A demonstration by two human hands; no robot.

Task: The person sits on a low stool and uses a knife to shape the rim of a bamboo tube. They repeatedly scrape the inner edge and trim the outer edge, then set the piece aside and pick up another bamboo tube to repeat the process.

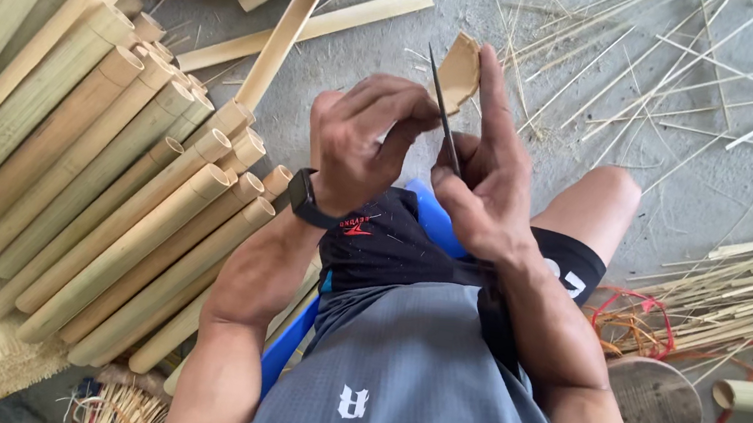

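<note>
The bamboo strip (460, 72) stands upright, long axis running away from the person, its top end protruding above both grips. Right hand (487, 182) is closed around strip and knife blade (445, 114), thumb extended along the strip. Left hand (362, 137) is curled beside the blade. Bamboo poles (101, 166) are stacked at left.

pale bamboo piece (460, 72) upright, dark blade (443, 114) beside it.
</note>
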